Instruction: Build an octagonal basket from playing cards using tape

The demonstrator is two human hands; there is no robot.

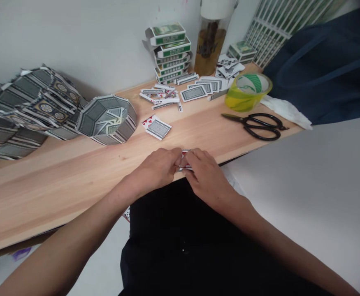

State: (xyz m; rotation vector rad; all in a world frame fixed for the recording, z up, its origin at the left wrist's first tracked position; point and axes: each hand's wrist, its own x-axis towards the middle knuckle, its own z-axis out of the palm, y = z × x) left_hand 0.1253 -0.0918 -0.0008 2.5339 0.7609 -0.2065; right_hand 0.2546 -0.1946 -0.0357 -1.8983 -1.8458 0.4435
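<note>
At the front edge of the wooden table (105, 168), my left hand (161, 166) and my right hand (205, 172) meet around a small playing card (185, 153) with red marks. Fingers of both hands are closed on it and cover most of it, so its full shape is hidden. Just beyond my hands lie a face-down card (159, 128) and a red-heart card (148, 121) partly beneath it. Farther back are a pile of folded cards (159, 96) and a row of face-down cards (193, 93).
Black scissors (261, 123) and a yellow tape roll (244, 92) sit at the right. Behind stand stacked card boxes (170, 49) and a bottle (212, 41). Left are an octagonal card container (105, 119) and larger card structures (38, 98). A dark blue bag (324, 70) hangs at right.
</note>
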